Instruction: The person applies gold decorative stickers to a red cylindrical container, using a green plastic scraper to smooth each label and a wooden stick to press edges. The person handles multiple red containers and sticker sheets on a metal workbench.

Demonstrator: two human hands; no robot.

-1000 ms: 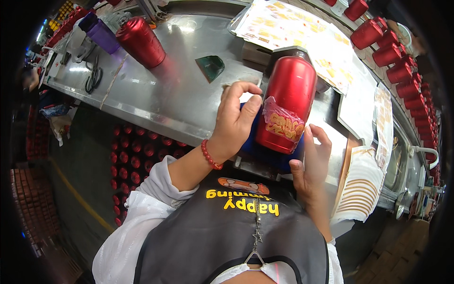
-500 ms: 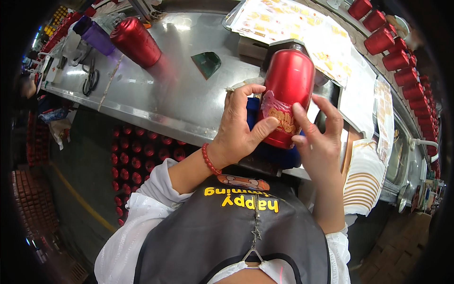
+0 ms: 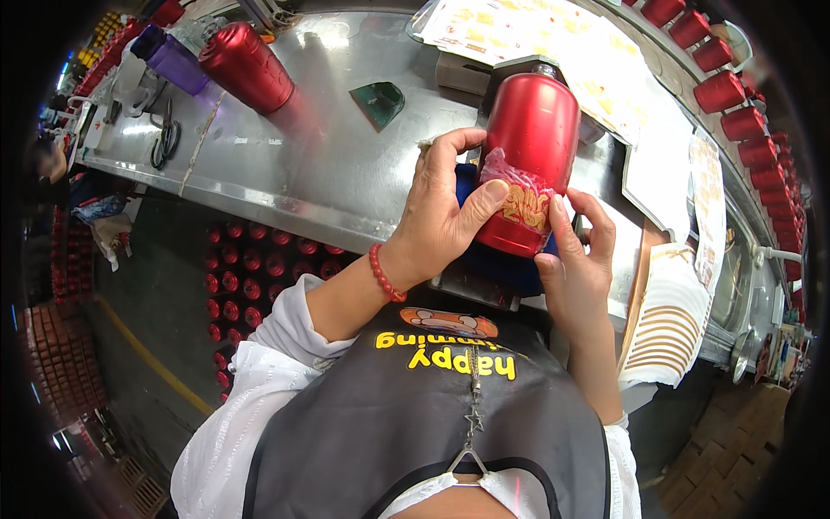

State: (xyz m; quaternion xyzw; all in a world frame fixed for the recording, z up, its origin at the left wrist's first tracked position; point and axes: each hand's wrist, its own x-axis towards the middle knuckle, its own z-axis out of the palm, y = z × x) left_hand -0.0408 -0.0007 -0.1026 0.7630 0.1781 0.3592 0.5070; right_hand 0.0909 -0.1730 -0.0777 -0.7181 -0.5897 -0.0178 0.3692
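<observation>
A glossy red metal bottle (image 3: 538, 121) lies before me, its neck toward the far side. Wrinkled clear film with a gold decal (image 3: 523, 203) clings to its near part. My left hand (image 3: 450, 195) grips the bottle's left side, its thumb pressed at the decal's left edge. On the opposite side, my right hand (image 3: 577, 251) has its fingertips against the bottle at the decal's right edge, fingers curled. Blue padding (image 3: 465, 183) shows under the bottle; most of that support is hidden.
Another red bottle (image 3: 248, 69) and a purple bottle (image 3: 173, 62) lie at the table's far left. A dark green scraper-like piece (image 3: 378, 104) rests mid-table. Decal sheets (image 3: 536, 35) cover the far right. Black-handled scissors (image 3: 164, 140) lie near the left edge.
The decal sits a little further right, the bottle seeming slightly turned. My left thumb has come onto the decal's edge, and my right fingers have drawn closer together. The view has shifted slightly.
</observation>
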